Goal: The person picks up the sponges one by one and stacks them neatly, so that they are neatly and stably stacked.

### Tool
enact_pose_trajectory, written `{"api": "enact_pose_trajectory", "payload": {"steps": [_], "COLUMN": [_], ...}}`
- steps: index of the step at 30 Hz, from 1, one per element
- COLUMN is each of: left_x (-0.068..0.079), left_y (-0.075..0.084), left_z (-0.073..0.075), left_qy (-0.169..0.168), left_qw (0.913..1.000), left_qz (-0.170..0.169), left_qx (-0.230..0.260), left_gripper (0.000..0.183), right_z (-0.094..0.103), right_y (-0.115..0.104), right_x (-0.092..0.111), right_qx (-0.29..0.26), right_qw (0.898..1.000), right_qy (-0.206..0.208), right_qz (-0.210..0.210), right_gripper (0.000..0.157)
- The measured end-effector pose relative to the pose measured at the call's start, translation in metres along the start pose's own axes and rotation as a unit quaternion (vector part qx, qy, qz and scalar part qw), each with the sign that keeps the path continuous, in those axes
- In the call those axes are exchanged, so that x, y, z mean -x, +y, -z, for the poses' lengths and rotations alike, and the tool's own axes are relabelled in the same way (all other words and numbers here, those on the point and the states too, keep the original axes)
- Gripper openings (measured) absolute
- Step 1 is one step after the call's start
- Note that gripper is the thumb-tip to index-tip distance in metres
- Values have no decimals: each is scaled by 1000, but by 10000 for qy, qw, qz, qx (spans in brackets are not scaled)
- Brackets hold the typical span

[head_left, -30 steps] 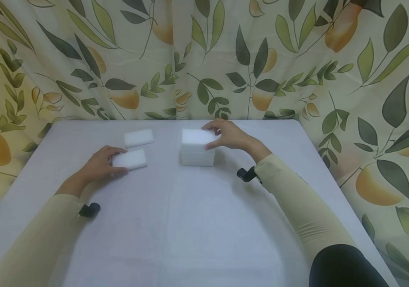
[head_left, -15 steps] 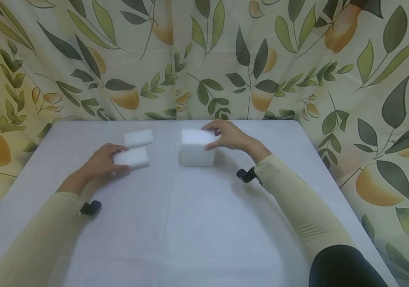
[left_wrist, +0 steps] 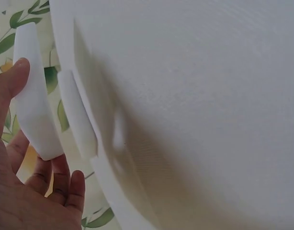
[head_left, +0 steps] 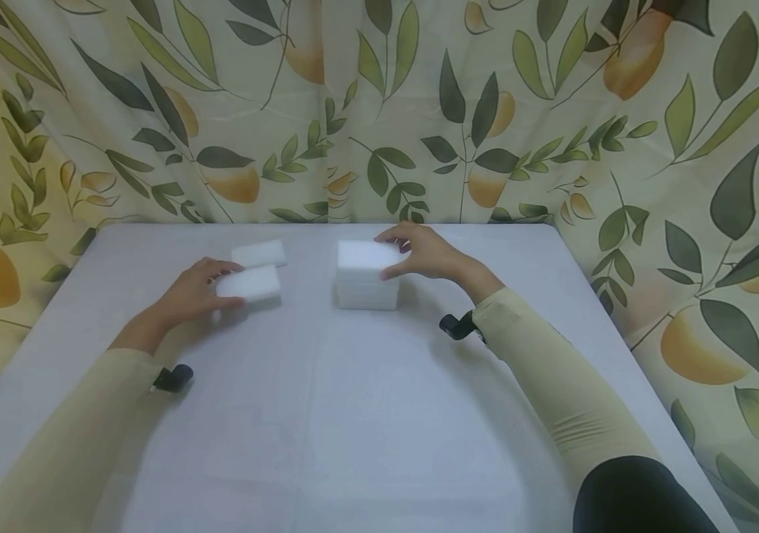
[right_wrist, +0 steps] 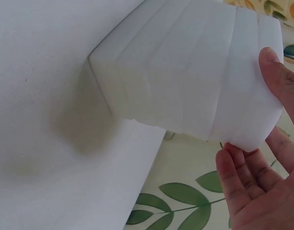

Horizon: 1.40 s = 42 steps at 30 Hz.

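My left hand [head_left: 189, 296] pinches a white sponge [head_left: 250, 283] by its ends, thumb on the near side and fingers on the far side. In the left wrist view this sponge [left_wrist: 37, 96] hangs above the table, apart from a second white sponge [left_wrist: 77, 112] lying flat behind it. To the right stands a neat stack of several white sponges [head_left: 366, 292]. My right hand [head_left: 435, 253] grips the upper part of that stack from its right side. The right wrist view shows the thumb [right_wrist: 276, 72] on the top layers and the fingers curled at the opposite edge.
A white cloth [head_left: 366, 414] covers the table. Behind and beside it hangs a curtain [head_left: 379, 111] printed with leaves and fruit. A small black wrist device [head_left: 175, 378] sits at the left cuff, another black device [head_left: 457, 324] at the right.
My left hand has raised its sponge off the table and moved it slightly away from me and to the right. The right hand and the stack stay in place.
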<state>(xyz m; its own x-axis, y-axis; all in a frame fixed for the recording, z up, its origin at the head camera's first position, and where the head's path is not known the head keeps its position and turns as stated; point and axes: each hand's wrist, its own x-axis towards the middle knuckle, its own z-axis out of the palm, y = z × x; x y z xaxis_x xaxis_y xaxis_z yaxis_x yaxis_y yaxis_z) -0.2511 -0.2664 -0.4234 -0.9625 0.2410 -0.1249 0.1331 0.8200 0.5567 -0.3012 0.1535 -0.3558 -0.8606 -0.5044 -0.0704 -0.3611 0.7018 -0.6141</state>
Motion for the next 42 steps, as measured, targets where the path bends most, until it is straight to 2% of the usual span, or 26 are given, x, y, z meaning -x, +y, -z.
{"api": "enact_pose_trajectory", "payload": {"steps": [7,25,37,42], "left_x": [-2,-8,-14,-17], "left_y": [8,23,38,43], "left_z": [5,13,15,17], "left_qy": [-20,303,345,351], "left_qw": [10000,9979,9978,9974], "left_qz": [22,-548,-508,-588], "left_qx": [60,136,241,224], "left_gripper": [77,69,67,67], "right_z": [0,0,0,0], "right_y": [1,-1,-1,-1], "right_x": [0,-2,0,0], "right_qx": [-14,-29,-51,-92], "right_qw": [10000,10000,10000,9999], "right_qy": [19,-16,-32,-16], "right_qz": [-9,-38,-60,-49], "right_gripper": [69,70,70,70]}}
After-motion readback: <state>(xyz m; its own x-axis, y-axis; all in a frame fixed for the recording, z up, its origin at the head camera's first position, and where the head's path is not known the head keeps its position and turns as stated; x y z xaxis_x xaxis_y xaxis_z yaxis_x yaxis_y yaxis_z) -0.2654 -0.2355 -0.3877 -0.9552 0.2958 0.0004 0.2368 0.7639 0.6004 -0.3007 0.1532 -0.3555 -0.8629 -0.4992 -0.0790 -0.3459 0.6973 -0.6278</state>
